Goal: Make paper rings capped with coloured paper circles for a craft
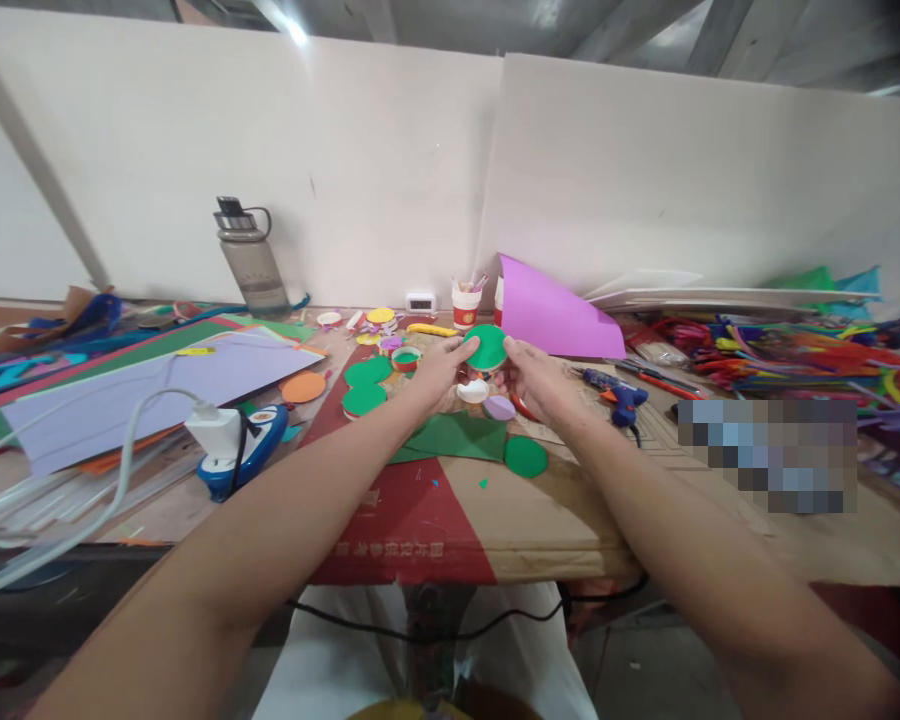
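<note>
Between my two hands a green paper disc [487,348] is held up over the table, its flat face toward me. My left hand [444,370] grips its left edge with the thumb on top, and my right hand [529,375] pinches the right edge. Just below lie a white round piece [472,391] and a lilac disc [499,407]. A dark green sheet [457,437] and another green disc [526,456] rest nearer to me. Left of my left hand are more green discs [364,401] and a small ring-shaped piece with a green inside [406,359].
A blue glue gun [624,400] lies right of my hands. Left are a power strip [244,455] with a white cable, lilac sheets [157,390] and a bottle [249,260]. Behind stand a paper cup [466,303] and a curled purple sheet [559,315]. Pipe cleaners [780,360] pile up right.
</note>
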Demonstrator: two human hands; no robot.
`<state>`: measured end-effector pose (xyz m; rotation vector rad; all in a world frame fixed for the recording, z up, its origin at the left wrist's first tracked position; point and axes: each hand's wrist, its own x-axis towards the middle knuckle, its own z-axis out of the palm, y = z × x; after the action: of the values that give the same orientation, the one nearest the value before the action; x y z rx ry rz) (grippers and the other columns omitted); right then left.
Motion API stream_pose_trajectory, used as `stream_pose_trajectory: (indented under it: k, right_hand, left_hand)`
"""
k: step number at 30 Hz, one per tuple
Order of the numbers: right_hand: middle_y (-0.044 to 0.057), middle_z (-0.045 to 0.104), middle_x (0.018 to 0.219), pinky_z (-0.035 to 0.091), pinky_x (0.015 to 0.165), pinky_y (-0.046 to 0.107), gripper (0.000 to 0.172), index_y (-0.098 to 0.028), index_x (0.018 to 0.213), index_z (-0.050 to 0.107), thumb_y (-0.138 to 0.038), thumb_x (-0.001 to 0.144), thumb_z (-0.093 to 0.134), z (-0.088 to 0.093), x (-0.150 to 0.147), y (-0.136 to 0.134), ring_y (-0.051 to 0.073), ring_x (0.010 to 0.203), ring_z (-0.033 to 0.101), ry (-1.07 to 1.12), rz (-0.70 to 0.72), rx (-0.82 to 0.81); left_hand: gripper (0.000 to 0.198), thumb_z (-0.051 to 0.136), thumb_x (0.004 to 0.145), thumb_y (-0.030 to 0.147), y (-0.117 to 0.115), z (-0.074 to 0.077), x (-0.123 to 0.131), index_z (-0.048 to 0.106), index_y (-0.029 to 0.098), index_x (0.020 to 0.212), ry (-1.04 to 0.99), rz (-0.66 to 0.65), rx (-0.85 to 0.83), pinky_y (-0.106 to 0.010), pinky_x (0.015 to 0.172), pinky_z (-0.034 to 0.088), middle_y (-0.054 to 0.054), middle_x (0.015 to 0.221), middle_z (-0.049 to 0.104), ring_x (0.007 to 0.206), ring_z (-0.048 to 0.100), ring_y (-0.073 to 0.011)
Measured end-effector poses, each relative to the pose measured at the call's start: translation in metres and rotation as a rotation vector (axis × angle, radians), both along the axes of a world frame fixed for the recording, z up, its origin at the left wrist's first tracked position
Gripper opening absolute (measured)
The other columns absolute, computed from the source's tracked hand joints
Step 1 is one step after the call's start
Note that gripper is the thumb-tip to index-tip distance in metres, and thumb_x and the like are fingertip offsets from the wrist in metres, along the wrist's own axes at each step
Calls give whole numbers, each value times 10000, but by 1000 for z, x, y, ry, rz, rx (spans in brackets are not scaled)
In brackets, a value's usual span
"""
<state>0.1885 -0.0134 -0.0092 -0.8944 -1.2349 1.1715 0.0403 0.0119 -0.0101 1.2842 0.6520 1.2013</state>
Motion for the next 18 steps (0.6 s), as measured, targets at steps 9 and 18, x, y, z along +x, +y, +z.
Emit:
stream_pose_trajectory:
  k: [9,18]
  right_hand:
    - [-39,577,691,439,584,261,252,-196,833,593,-402,703,653,7,4,-3,110,596,513,-307,-125,156]
    - [-45,538,598,411,536,256,185,-189,865,550,-348,785,600,6,6,-2,110,525,493,-383,-109,72]
  left_hand:
    - [462,762,669,491,11,-5,-3,660,163,979,84,51,121,-223,541,407,-2,823,653,583,537,-82]
    - [443,840,586,331,9,9,-13,662,137,942,167,-12,157,-219,589,425,-32,867,682,716,577,-111]
